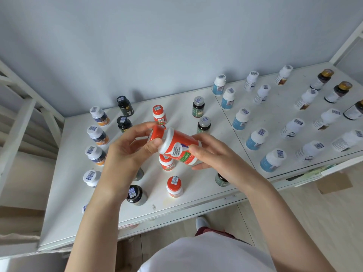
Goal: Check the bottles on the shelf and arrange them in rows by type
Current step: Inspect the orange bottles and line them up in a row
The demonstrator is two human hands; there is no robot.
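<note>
With left hand [129, 148] pinching the cap [156, 132] and right hand [208, 154] gripping the bottle [180, 148], read the label steadily, then stand upright in line with the orange row [174, 185].

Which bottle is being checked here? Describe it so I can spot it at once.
On the white shelf board, find the column of red-capped bottles. Above it, the left hand and right hand hold one red-and-white plastic bottle. It alone is lifted and tipped sideways; its neighbours stand upright.
</note>
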